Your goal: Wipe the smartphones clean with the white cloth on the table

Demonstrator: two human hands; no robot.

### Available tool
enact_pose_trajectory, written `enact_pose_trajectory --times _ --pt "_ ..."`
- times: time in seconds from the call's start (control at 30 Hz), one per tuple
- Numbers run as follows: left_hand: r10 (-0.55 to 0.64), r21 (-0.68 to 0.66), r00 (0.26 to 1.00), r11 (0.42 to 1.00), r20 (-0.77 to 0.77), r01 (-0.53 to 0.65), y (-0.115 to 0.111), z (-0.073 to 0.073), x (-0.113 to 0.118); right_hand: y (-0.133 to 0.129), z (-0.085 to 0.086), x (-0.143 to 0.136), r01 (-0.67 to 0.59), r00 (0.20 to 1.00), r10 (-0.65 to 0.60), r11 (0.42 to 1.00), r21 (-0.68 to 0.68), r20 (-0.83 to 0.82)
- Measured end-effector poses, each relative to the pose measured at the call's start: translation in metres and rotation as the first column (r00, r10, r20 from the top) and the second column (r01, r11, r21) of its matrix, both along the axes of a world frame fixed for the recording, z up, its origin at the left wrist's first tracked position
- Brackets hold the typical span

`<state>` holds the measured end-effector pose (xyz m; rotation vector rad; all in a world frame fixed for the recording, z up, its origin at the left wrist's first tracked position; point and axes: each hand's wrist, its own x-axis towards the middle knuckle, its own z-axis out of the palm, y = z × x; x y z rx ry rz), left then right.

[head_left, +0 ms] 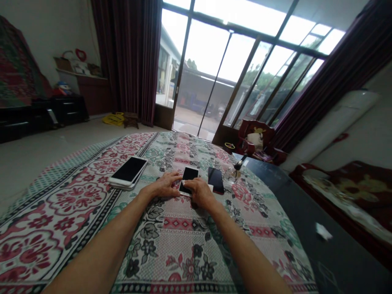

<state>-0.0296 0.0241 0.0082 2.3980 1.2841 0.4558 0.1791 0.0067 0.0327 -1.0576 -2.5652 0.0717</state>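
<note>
White phone (190,173) is lying face up on the bench (191,249), between the person's two hands, its dark screen partly showing. The left hand (167,184) is reaching in from the left, its fingers and thumb meeting the phone's left side; whether it is gripping that edge, one cannot tell. The right hand (200,192) is bending over the phone's lower right part, its fingers curling above the screen and covering some of it; its inner side is facing away, so one cannot tell whether it is gripping anything. A small white piece (210,188) is showing just beside the right hand. A dark phone (216,180) is lying near it, further right. To the left, well apart from the hands, a larger white device (128,170) is resting on another pale one (124,186). A brush (240,162) is slanting near the bench's far right edge, and a patterned cloth (190,224) is covering the bench
</note>
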Motion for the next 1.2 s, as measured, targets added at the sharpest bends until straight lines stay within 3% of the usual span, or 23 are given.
enact_pose_trajectory --times 0.2,0.37,0.57,0.8,0.97,1.2 --pt "-0.011 0.023 0.999 1.0 -0.043 0.012 -0.002 0.004 0.001 -0.026 0.001 -0.003 -0.018 1.0 0.019 0.999 -0.032 0.005" --pt "-0.013 0.042 0.998 0.999 -0.061 0.016 -0.004 0.007 0.002 -0.029 0.011 -0.005 -0.026 0.995 0.034 0.997 -0.078 0.093" --pt "0.001 0.03 1.0 1.0 -0.03 0.0 -0.004 0.005 0.002 0.001 0.023 -0.006 0.168 0.977 -0.15 0.979 -0.113 0.148" --pt "-0.006 0.023 1.0 1.0 -0.021 0.007 -0.002 0.005 0.001 0.048 0.021 -0.015 0.318 0.939 -0.295 0.94 -0.122 0.177" --pt "0.01 0.009 1.0 1.0 0.03 -0.01 -0.001 0.003 0.001 0.048 0.017 -0.023 0.299 0.945 -0.277 0.947 -0.114 0.175" --pt "0.06 -0.001 0.995 0.998 0.081 -0.06 -0.004 0.004 0.003 0.012 0.001 -0.023 0.088 0.995 -0.084 0.994 -0.069 0.062"
